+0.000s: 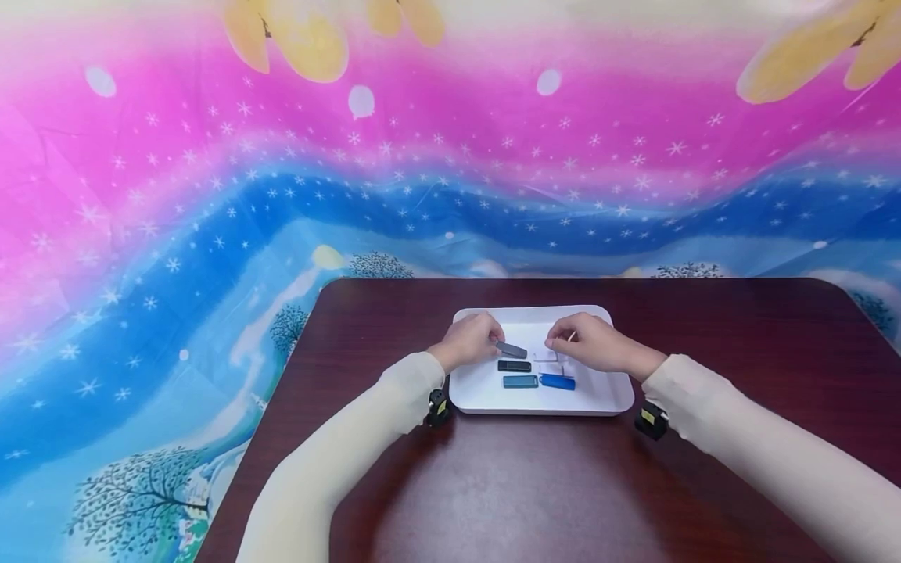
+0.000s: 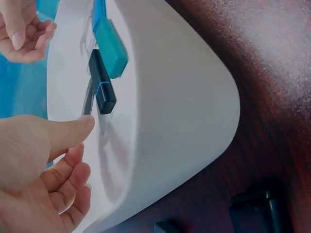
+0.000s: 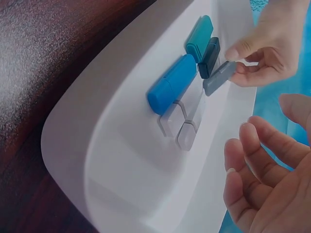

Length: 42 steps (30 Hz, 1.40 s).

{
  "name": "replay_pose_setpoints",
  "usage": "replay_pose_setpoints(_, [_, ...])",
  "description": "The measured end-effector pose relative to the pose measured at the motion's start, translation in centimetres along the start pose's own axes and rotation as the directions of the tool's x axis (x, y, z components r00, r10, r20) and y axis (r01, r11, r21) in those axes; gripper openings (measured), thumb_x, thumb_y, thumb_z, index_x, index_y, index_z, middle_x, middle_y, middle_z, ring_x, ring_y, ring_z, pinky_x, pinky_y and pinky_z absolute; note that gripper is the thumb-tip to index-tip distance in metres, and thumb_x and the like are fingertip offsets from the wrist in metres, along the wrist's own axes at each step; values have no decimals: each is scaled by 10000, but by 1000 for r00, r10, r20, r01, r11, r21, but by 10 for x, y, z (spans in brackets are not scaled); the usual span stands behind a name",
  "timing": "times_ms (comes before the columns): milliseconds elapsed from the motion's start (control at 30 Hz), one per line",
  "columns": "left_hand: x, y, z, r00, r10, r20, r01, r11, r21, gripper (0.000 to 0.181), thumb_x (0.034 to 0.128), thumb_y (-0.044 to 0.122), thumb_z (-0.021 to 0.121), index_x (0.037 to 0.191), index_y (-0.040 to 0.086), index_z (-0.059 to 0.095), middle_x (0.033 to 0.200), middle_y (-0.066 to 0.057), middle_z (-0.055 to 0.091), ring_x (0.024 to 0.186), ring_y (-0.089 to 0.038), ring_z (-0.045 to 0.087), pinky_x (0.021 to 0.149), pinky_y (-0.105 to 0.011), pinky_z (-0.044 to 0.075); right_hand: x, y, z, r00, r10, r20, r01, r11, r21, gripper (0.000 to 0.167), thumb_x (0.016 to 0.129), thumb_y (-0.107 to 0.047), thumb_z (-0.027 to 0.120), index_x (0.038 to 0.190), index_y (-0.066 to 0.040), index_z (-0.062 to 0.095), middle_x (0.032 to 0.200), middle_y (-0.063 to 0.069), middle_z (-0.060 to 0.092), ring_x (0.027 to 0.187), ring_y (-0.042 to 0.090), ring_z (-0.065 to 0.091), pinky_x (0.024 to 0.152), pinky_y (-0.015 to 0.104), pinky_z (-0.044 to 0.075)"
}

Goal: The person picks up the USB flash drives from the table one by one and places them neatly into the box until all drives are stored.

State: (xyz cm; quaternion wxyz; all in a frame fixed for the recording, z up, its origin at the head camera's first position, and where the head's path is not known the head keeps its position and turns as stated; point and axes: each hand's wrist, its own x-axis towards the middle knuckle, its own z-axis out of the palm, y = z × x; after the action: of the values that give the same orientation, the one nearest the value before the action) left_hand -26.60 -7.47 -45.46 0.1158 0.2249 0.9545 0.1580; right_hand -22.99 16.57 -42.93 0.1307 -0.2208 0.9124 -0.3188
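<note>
"Pinching something, is the left hand [image 1: 470, 340]?"

"Yes, a slim grey rectangular stick [image 1: 512, 350], gripped at one end, over the white tray with rounded corners [image 1: 605, 400]. I can't tell whether its free end touches down."

"And the right hand [image 1: 587, 342]?"

"Holding nothing: thumb apart, fingers loosely bent, by the tray's far right part."

"What lies around the grey stick?"

"Just beside it, a black rectangular stick [image 1: 514, 366]. Nearer the person, a flat teal stick [image 1: 520, 381], with a bright blue stick [image 1: 558, 381] at its right. Pale translucent pieces [image 3: 187, 137] lie beside the blue one. Under the tray, a glossy red-brown desk [image 1: 535, 485]."
</note>
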Motion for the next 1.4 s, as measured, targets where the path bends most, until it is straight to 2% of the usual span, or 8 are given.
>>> replay_pose_setpoints(233, [-1,3,2,1000,-4,19,4,1000,13,152,880,190,793,1027,157,771,1004,19,683,910,-117,585,846,-279,490,0,-1,0,1000,-2,4,2,1000,-4,233,997,-173,618,1083,10,735,929,132,732,771,140,591,724,299,498])
replay_pose_setpoints(533, [-1,5,6,999,-10,52,10,1000,4,144,890,183,781,1028,155,753,917,36,632,857,-118,551,786,-256,441,0,0,6,998,5,61,-4,1000,-14,235,990,-204,637,1058,-6,743,916,99,749,764,130,581,686,296,481])
replay_pose_setpoints(733, [-4,5,-1,998,-18,60,19,1000,-14,176,894,189,763,1066,153,746,957,21,660,875,-132,571,806,-274,466,-2,0,5,998,-12,55,13,1000,-12,230,985,-193,637,1037,0,752,881,88,748,750,125,569,690,297,475])
replay_pose_setpoints(1000, [-9,8,-16,1000,7,3,-7,998,-62,174,992,274,642,1067,162,753,933,24,703,816,-122,581,733,-270,457,-3,1,4,999,-10,44,11,1000,-14,243,989,-219,638,1048,-11,750,892,80,747,748,113,568,684,286,476])
replay_pose_setpoints(1400, [-27,7,-29,998,56,-40,-61,989,-131,208,1019,251,584,1073,153,759,986,16,728,822,-107,590,755,-268,468,-7,-4,3,1000,0,15,0,999,-35,225,988,-200,629,1059,-22,746,925,60,745,790,123,599,741,304,503])
